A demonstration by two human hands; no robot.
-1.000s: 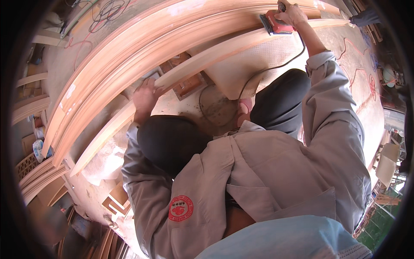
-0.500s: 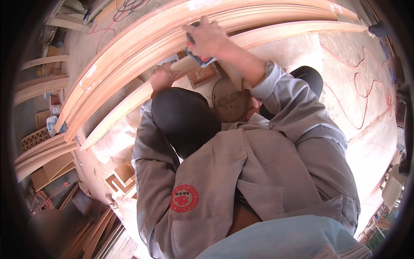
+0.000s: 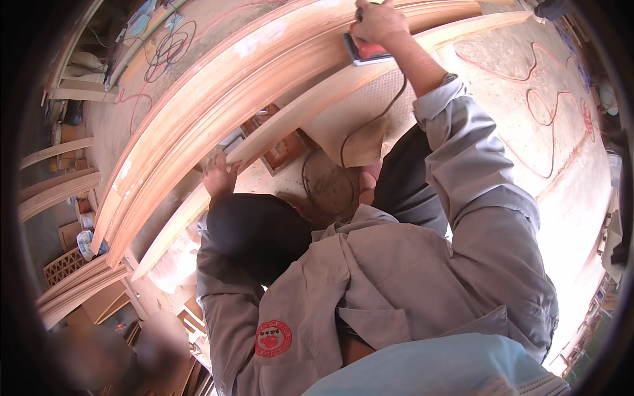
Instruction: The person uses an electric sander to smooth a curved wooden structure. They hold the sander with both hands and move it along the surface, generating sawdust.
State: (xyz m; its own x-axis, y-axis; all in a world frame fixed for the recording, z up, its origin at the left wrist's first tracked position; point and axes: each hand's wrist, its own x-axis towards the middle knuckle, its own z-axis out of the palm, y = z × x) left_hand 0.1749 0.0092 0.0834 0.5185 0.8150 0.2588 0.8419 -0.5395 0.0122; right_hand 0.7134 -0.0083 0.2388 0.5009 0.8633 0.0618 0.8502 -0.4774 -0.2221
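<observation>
My right hand grips a red and black electric sander with a flat pale base, over the near narrow wooden strip, toward its right part. A dark cord hangs from the sander toward my legs. My left hand is closed on the same strip farther left, fingers over its edge. Beyond the strip lie long, grooved wooden mouldings side by side, with whitish patches on their faces. The fisheye picture bends them all into arcs. Whether the sander's base touches the wood is hard to tell.
A wooden frame lies under the strip near my feet. Red hose loops over the floor at right, and black cable coils at far left. More wood lengths are stacked at left, near a lattice crate.
My right hand has moved right along the wood with the sander. My left hand has shifted left and nearer along the strip. The whole view has turned slightly.
</observation>
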